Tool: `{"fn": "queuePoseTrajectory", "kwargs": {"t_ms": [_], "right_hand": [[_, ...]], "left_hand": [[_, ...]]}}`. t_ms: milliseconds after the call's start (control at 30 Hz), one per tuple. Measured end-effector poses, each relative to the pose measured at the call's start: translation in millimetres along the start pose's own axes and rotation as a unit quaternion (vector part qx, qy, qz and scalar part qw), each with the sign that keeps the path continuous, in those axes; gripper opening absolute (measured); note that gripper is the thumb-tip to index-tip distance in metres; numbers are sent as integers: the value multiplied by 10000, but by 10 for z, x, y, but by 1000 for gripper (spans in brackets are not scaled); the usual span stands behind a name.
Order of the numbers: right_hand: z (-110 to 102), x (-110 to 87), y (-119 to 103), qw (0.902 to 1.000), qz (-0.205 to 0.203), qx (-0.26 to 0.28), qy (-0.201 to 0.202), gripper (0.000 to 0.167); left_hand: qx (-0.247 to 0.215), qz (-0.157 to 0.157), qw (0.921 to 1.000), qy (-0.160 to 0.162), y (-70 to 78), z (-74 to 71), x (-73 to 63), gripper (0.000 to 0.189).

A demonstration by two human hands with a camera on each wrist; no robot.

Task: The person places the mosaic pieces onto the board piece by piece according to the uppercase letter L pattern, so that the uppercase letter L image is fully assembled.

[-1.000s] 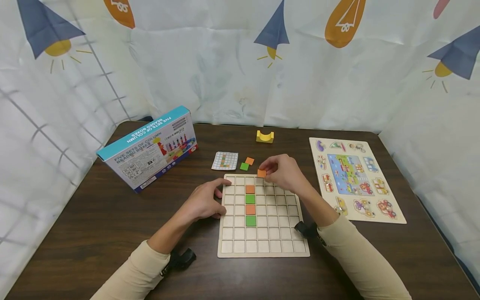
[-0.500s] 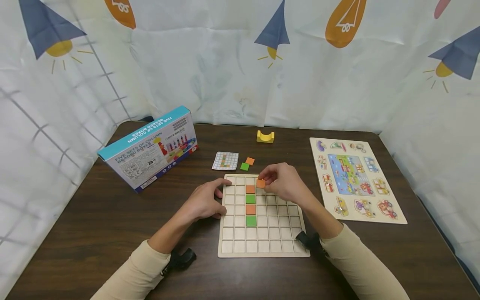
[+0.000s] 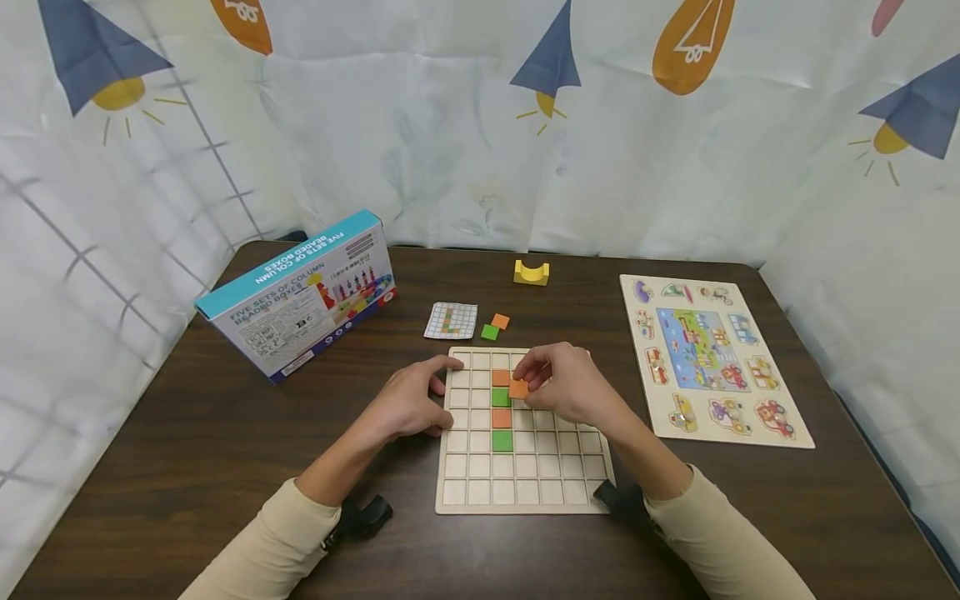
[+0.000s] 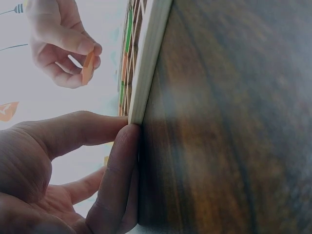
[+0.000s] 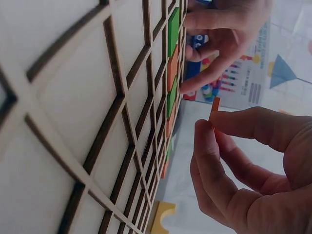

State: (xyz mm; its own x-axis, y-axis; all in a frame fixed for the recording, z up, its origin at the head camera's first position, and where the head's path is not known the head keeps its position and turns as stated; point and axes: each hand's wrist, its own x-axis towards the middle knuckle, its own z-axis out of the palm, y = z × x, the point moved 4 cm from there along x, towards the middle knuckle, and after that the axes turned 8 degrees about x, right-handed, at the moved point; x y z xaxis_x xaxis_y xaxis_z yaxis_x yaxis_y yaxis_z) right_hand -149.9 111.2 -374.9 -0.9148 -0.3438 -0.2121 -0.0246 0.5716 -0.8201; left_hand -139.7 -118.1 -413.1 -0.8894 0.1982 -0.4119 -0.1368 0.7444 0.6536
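Note:
My right hand pinches an orange square tile between thumb and fingertips, above the wooden grid board. In the right wrist view the tile is seen nearly edge-on, lifted off the grid. One column of the board holds orange and green tiles, with a green tile lowest. My left hand rests at the board's left side, index finger at the upper corner and thumb lower along the edge. In the left wrist view the thumb and another fingertip touch the rim.
Behind the board lie a gridded pattern card, a loose orange tile and a loose green tile. A yellow arch block stands farther back. A toy box is at left, a picture puzzle board at right.
My right hand has brought the orange tile from the board's far edge toward me, over the grid and close beside the filled column. My left hand has stayed at the board's edge.

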Motion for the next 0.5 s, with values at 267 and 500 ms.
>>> {"fn": "queuePoseTrajectory", "kwargs": {"t_ms": [267,500], "right_hand": [[74,-97,-33,9996,-106,41,-256,25],[126,-144,-59,9992,-88,-29,-395,25]], "left_hand": [[-35,13,10000,24,5,-4,-13,78],[-2,16,10000,2,7,-9,-15,78]]}}
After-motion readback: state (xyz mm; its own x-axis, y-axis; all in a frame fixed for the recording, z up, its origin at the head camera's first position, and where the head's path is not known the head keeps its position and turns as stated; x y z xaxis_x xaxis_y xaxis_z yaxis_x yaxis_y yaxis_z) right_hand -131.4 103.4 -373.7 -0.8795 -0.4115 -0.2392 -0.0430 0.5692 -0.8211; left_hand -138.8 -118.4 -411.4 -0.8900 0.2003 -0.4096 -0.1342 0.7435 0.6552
